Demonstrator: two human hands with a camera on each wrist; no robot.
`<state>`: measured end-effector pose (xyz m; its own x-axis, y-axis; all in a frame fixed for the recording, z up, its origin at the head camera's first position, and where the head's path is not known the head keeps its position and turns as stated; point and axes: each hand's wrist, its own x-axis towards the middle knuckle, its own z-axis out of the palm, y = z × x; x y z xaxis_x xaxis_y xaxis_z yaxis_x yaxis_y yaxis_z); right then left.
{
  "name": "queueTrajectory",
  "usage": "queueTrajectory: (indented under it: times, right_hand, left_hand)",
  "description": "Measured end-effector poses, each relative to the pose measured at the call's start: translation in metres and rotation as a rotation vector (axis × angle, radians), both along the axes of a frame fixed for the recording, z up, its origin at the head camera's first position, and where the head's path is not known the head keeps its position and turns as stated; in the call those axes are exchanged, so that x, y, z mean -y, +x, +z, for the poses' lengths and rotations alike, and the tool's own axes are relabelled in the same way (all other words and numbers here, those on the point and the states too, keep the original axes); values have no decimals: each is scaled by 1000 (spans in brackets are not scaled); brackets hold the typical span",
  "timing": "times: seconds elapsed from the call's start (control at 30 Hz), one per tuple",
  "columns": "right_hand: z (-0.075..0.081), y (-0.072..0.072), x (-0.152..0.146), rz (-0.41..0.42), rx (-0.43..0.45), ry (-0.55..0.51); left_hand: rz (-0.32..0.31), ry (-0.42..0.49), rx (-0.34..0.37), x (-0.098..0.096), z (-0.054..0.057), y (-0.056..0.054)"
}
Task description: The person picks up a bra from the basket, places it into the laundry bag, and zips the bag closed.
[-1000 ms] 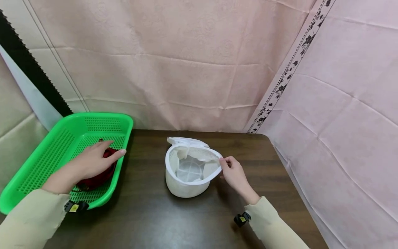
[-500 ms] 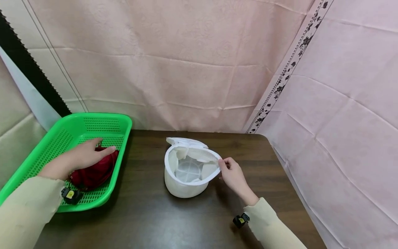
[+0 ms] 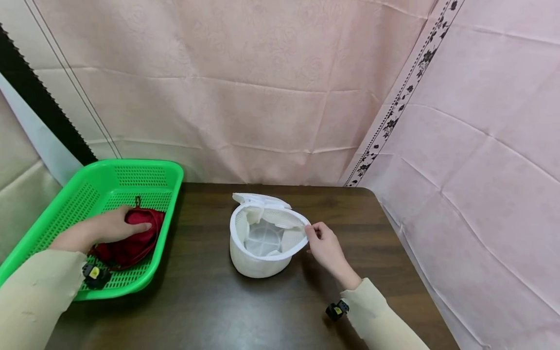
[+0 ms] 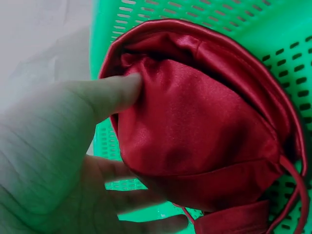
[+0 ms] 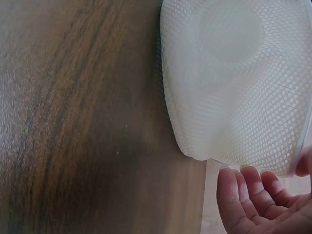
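In the head view my left hand [image 3: 111, 226] reaches into the green basket [image 3: 177, 194] and holds a red satin bra [image 3: 142, 240]. Seen from the left wrist, the thumb presses into the smooth cup [image 4: 195, 117] while the other fingers pass under its lower side, their tips partly hidden. A thin red strap loops at the cup's right. On the table, a white mesh laundry bag [image 3: 258, 266] stands upright with its mouth open and its lid folded back. My right hand [image 3: 327, 249] pinches the bag's right rim between thumb and fingers.
The dark wooden table [image 3: 197, 311] has its far edge against a pale pink cloth backdrop [image 3: 227, 97]. Another cloth hangs along the right side [image 3: 494, 194]. The basket's raised wall stands between the bra and the mesh bag.
My left hand has moved left and down onto the bra; its thumb now lies on the fabric. My right hand keeps hold of the bag's rim. The view has shifted slightly.
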<state>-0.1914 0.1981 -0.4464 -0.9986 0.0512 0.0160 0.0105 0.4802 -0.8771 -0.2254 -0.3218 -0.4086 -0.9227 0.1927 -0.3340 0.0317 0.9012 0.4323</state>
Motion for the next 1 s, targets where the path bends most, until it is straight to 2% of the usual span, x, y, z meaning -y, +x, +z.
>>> queueTrajectory:
  times: [0.17,0.33,0.5,0.77,1.0]
  right_hand:
    - [-1,1,0,-5,-4,-9]
    - [-1,2,0,-5,-3,0]
    - [-1,3,0,-2,1,2]
    - [-2,3,2,4,5,-1]
    - [-2,4,1,5,3,6]
  left_hand:
    - [7,24,58,1,-9,-2]
    - [4,7,61,3,-18,-3]
    - [0,-9,60,3,-19,-3]
    - [12,32,118,8,-24,-5]
    - [-22,53,83,11,-26,-9]
